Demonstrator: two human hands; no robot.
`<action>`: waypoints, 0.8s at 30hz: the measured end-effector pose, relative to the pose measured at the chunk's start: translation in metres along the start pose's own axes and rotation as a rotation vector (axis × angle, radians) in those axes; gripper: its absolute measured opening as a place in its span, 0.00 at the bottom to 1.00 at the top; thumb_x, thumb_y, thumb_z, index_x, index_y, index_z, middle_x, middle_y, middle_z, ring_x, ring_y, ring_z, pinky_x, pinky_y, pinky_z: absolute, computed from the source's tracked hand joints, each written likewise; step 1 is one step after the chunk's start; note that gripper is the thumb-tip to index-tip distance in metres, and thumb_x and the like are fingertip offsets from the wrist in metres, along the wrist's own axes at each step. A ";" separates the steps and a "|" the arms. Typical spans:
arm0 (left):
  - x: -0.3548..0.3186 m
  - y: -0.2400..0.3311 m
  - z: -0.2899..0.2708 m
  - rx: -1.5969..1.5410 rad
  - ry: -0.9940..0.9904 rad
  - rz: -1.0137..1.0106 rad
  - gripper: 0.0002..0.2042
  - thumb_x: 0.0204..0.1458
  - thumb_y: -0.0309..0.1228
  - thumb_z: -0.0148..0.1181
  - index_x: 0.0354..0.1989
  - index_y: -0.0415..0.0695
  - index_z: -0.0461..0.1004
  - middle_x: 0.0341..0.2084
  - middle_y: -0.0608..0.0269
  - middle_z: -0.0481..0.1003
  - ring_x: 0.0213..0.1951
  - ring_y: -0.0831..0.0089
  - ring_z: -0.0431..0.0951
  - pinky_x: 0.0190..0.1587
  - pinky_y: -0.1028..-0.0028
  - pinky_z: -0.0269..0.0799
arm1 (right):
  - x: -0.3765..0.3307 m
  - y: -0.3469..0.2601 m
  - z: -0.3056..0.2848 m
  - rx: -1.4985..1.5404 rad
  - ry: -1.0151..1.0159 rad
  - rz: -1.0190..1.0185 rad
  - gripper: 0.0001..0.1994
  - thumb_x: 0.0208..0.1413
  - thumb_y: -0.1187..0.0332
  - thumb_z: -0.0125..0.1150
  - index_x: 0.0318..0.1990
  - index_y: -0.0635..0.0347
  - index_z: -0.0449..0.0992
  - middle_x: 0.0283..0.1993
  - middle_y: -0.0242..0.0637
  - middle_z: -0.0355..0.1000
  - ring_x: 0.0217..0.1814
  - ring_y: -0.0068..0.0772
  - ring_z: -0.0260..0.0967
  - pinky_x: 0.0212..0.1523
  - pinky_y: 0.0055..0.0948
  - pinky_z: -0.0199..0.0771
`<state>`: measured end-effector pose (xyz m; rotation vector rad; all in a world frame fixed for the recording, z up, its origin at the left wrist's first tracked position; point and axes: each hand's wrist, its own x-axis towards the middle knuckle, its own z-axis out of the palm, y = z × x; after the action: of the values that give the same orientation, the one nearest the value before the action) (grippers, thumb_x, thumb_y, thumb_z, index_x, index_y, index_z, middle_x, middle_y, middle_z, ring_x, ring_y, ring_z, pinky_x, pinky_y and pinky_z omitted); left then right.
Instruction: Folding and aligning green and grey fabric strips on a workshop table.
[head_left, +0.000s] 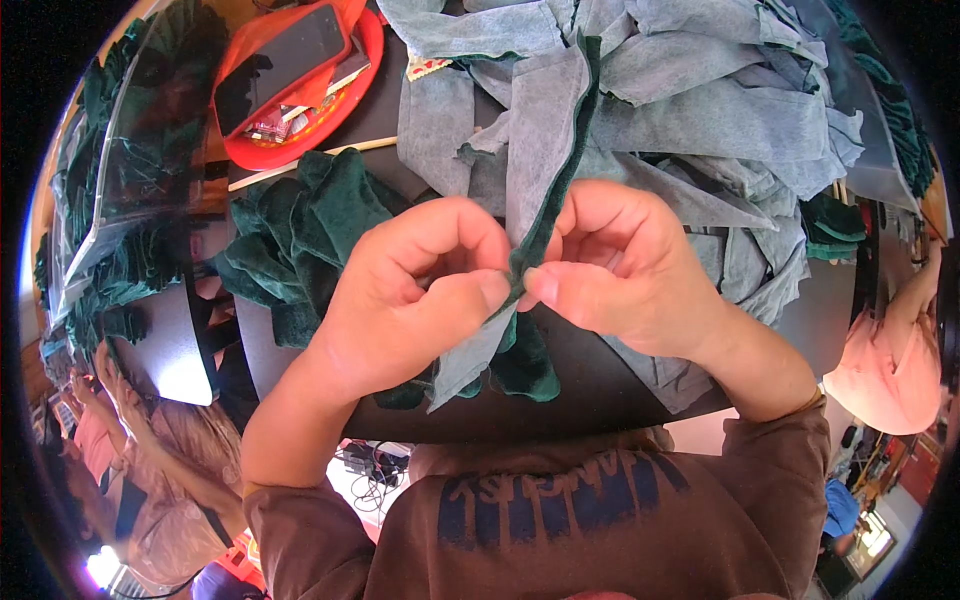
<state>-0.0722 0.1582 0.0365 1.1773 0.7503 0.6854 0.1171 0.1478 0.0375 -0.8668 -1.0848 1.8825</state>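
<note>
Between my two hands hangs a long fabric strip (540,150), grey-blue on one face with a dark green velvet edge folded along it. My left hand (425,285) pinches the strip between thumb and fingers near its lower part. Right beside it, my right hand (620,265) pinches the same green edge, the two thumb tips almost touching. The strip's grey end (465,360) drops below my left hand toward the near table edge. A crumpled heap of dark green velvet pieces (300,235) lies left of my left hand, and more green velvet (525,370) shows under the strip.
Many grey-blue fabric pieces (710,120) are piled across the far and right side of the dark table (480,425). At the far left, a red tray (310,140) holds a phone (285,65). A thin wooden stick (370,145) lies near it. Other people sit at both sides.
</note>
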 end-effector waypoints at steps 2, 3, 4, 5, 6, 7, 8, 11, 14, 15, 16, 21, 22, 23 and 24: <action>0.000 0.000 -0.001 -0.020 -0.003 -0.009 0.02 0.47 0.23 0.52 0.27 0.41 0.66 0.22 0.76 0.65 0.26 0.91 0.62 0.27 0.87 0.57 | 0.000 0.001 0.000 0.011 -0.007 0.011 0.04 0.46 0.77 0.56 0.25 0.62 0.68 0.23 0.25 0.66 0.25 0.11 0.61 0.24 0.14 0.61; 0.000 0.000 -0.001 -0.038 -0.008 -0.018 0.02 0.46 0.23 0.53 0.27 0.41 0.67 0.22 0.76 0.65 0.26 0.91 0.61 0.27 0.87 0.57 | 0.000 0.001 0.000 0.022 -0.013 0.021 0.04 0.46 0.77 0.56 0.25 0.62 0.68 0.23 0.25 0.66 0.25 0.11 0.61 0.24 0.14 0.61; 0.000 0.001 -0.001 -0.039 -0.008 -0.018 0.02 0.46 0.23 0.53 0.27 0.41 0.67 0.22 0.76 0.65 0.26 0.91 0.61 0.27 0.87 0.57 | 0.000 0.001 0.000 0.022 -0.012 0.021 0.04 0.46 0.77 0.56 0.25 0.62 0.68 0.23 0.25 0.66 0.25 0.11 0.61 0.24 0.14 0.61; 0.000 0.003 -0.001 -0.038 -0.011 -0.034 0.02 0.46 0.23 0.53 0.27 0.41 0.67 0.22 0.77 0.65 0.26 0.91 0.61 0.27 0.87 0.57 | 0.000 0.001 0.000 0.031 -0.017 0.029 0.04 0.46 0.77 0.56 0.24 0.62 0.68 0.23 0.25 0.66 0.25 0.11 0.61 0.24 0.14 0.61; 0.000 0.004 -0.001 -0.037 -0.013 -0.049 0.02 0.46 0.23 0.53 0.27 0.41 0.67 0.22 0.77 0.64 0.26 0.91 0.61 0.27 0.87 0.57 | 0.000 0.001 -0.001 0.039 -0.022 0.037 0.04 0.47 0.77 0.55 0.24 0.62 0.67 0.23 0.25 0.66 0.24 0.11 0.61 0.24 0.14 0.61; 0.000 0.004 -0.001 -0.038 -0.014 -0.049 0.02 0.46 0.23 0.53 0.27 0.41 0.67 0.22 0.77 0.64 0.26 0.91 0.61 0.27 0.87 0.57 | 0.000 0.001 -0.001 0.039 -0.022 0.037 0.04 0.47 0.77 0.55 0.24 0.62 0.67 0.23 0.25 0.66 0.24 0.11 0.61 0.24 0.14 0.61; -0.001 0.004 -0.002 -0.030 -0.012 -0.073 0.02 0.46 0.23 0.52 0.27 0.41 0.67 0.22 0.77 0.64 0.26 0.91 0.61 0.27 0.87 0.57 | 0.000 0.001 -0.001 0.060 -0.017 0.047 0.04 0.47 0.77 0.55 0.24 0.62 0.67 0.23 0.25 0.66 0.24 0.11 0.61 0.24 0.14 0.61; -0.002 0.003 -0.001 -0.030 -0.004 -0.081 0.02 0.46 0.23 0.52 0.28 0.42 0.67 0.23 0.77 0.64 0.26 0.91 0.61 0.27 0.87 0.57 | 0.000 -0.002 -0.002 0.076 -0.024 0.052 0.04 0.47 0.76 0.55 0.24 0.61 0.67 0.22 0.25 0.66 0.24 0.11 0.61 0.24 0.14 0.60; -0.002 0.003 0.002 -0.014 0.021 -0.056 0.02 0.47 0.23 0.52 0.29 0.42 0.66 0.23 0.76 0.64 0.26 0.91 0.61 0.27 0.88 0.57 | 0.000 -0.001 0.000 0.075 -0.022 0.032 0.05 0.48 0.76 0.56 0.24 0.61 0.67 0.22 0.23 0.65 0.24 0.10 0.59 0.23 0.14 0.59; -0.001 0.003 0.003 0.010 0.039 -0.046 0.02 0.47 0.23 0.52 0.29 0.41 0.66 0.23 0.76 0.64 0.26 0.91 0.61 0.27 0.88 0.57 | 0.001 0.000 0.000 0.078 -0.010 0.018 0.05 0.48 0.75 0.56 0.24 0.61 0.67 0.22 0.23 0.64 0.24 0.09 0.58 0.23 0.14 0.58; -0.001 0.003 0.004 0.010 0.037 -0.046 0.02 0.47 0.23 0.52 0.29 0.41 0.66 0.23 0.76 0.64 0.26 0.91 0.61 0.27 0.88 0.57 | 0.000 -0.001 0.000 0.078 -0.007 0.018 0.05 0.48 0.75 0.56 0.24 0.61 0.67 0.22 0.23 0.64 0.24 0.09 0.58 0.23 0.14 0.58; -0.002 0.004 0.010 0.142 0.141 0.074 0.03 0.48 0.21 0.52 0.31 0.40 0.66 0.24 0.75 0.66 0.26 0.90 0.63 0.27 0.87 0.59 | 0.000 -0.002 0.000 -0.019 -0.036 0.059 0.06 0.49 0.74 0.58 0.24 0.61 0.67 0.22 0.21 0.62 0.23 0.07 0.56 0.21 0.12 0.55; -0.002 0.004 0.010 0.142 0.140 0.073 0.03 0.48 0.21 0.52 0.31 0.40 0.66 0.24 0.75 0.66 0.26 0.90 0.63 0.27 0.87 0.59 | 0.001 -0.001 0.000 -0.018 -0.035 0.059 0.06 0.49 0.74 0.58 0.24 0.61 0.67 0.22 0.21 0.62 0.23 0.07 0.56 0.21 0.12 0.55; -0.002 0.005 0.012 0.139 0.147 0.081 0.04 0.48 0.20 0.52 0.32 0.40 0.66 0.24 0.74 0.66 0.26 0.90 0.63 0.28 0.87 0.60 | 0.001 0.000 0.000 0.015 -0.010 0.059 0.06 0.49 0.74 0.58 0.24 0.60 0.67 0.22 0.20 0.62 0.23 0.07 0.56 0.21 0.12 0.55; -0.002 0.006 0.013 0.135 0.156 0.088 0.04 0.48 0.20 0.52 0.33 0.39 0.66 0.25 0.73 0.66 0.26 0.89 0.64 0.28 0.86 0.61 | 0.001 0.000 -0.001 0.047 0.014 0.059 0.06 0.49 0.74 0.58 0.24 0.60 0.67 0.22 0.20 0.62 0.23 0.07 0.55 0.20 0.12 0.54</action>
<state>-0.0634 0.1509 0.0450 1.2968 0.8904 0.8167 0.1172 0.1487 0.0367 -0.8931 -1.0124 1.9395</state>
